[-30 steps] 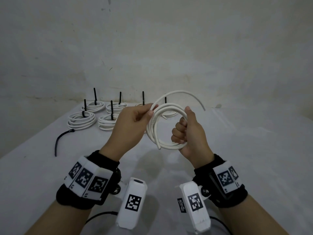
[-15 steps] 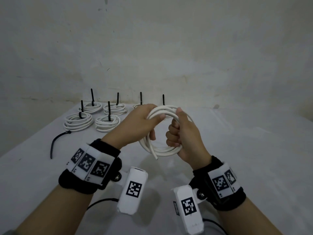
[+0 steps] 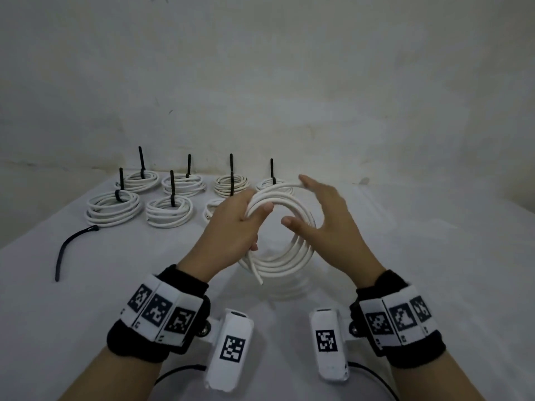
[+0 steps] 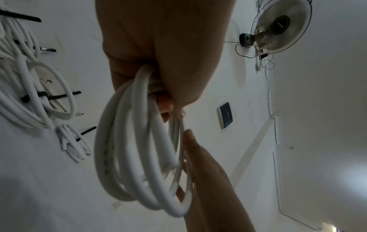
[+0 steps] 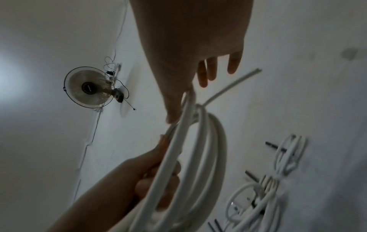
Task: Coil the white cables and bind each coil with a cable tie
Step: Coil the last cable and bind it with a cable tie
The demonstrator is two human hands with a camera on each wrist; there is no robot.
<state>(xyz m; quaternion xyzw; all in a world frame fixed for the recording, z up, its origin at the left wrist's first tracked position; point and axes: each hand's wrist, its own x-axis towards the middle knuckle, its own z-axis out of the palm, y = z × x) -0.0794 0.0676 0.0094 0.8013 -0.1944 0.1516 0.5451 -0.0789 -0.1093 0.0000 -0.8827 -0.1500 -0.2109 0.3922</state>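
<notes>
The left hand grips the white cable coil, held above the table in front of the bound coils. The right hand, fingers spread, touches the coil's right side. Tuck the free end flat, keeping the left grip firm so loops stay stacked for the loose tie lying left of the coil.

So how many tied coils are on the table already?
6 tied coils: four along the back, two nearer left; a seventh coil behind the left hand shows no tie.
</notes>
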